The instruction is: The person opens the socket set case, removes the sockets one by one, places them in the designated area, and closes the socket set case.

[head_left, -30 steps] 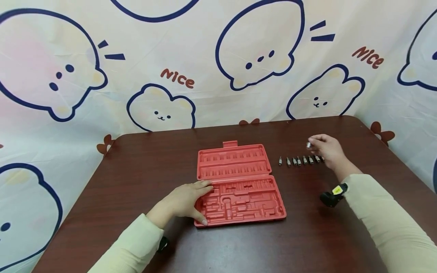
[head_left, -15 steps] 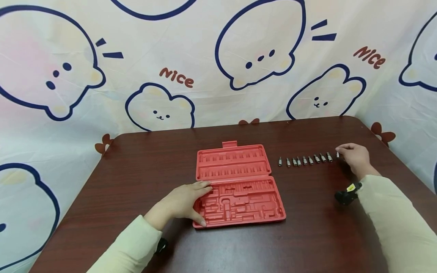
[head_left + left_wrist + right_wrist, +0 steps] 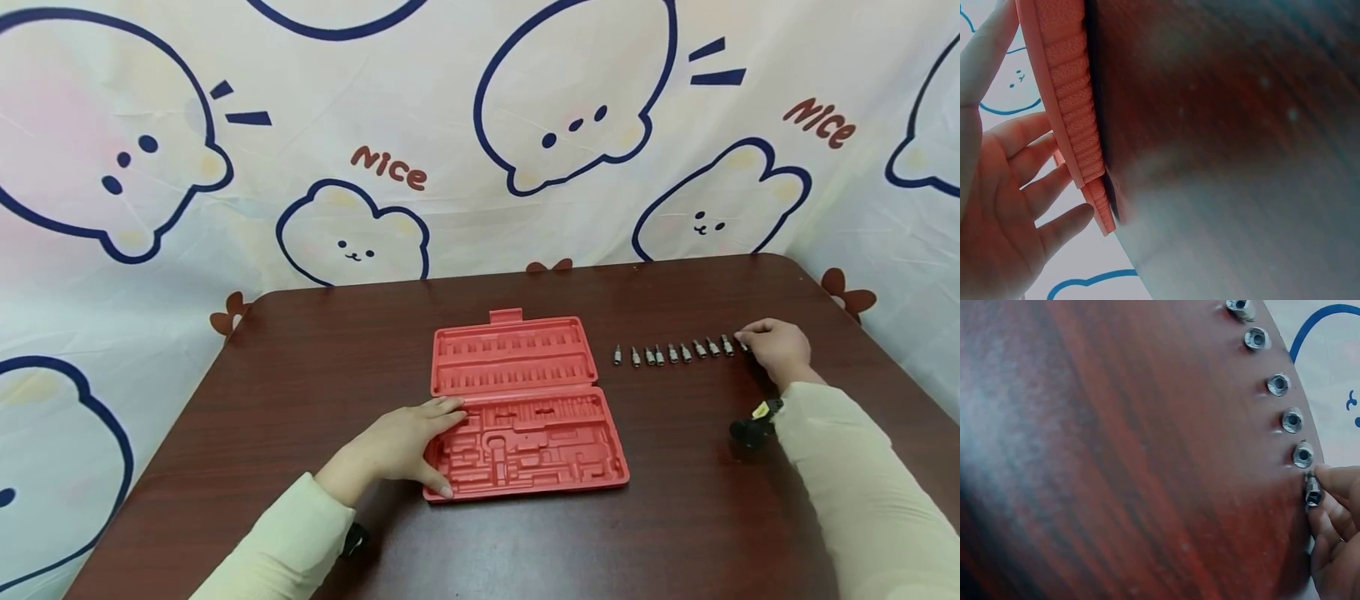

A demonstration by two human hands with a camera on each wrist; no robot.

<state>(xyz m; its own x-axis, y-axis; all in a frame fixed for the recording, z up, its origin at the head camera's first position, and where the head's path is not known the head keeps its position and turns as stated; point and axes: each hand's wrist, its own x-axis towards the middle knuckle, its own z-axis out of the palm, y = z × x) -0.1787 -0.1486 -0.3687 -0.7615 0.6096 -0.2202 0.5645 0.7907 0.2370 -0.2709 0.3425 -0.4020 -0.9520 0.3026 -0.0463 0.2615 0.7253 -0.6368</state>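
My left hand point(image 3: 393, 446) rests with spread fingers on the left edge of an open red plastic tool case point(image 3: 621, 477). In the left wrist view its fingers point(image 3: 1025, 156) lie along the case's ribbed side point(image 3: 1075, 106). At the right end of a row of small metal socket bits point(image 3: 686, 353), my right hand point(image 3: 780, 348) pinches one more socket bit point(image 3: 1313, 490) between thumb and fingertips, low at the table. The hand mostly hides that bit in the head view; in the right wrist view its end opening shows.
The case's hinged lid point(image 3: 513, 357), with rows of moulded slots, lies back flat on the dark wood table point(image 3: 337, 350). The moulded recesses of the base hold no tools. A patterned cloth point(image 3: 465, 125) hangs behind the table.
My right hand has carried the pinched socket bit to the right and down, from above the row to its right end. The left hand has stayed on the case.
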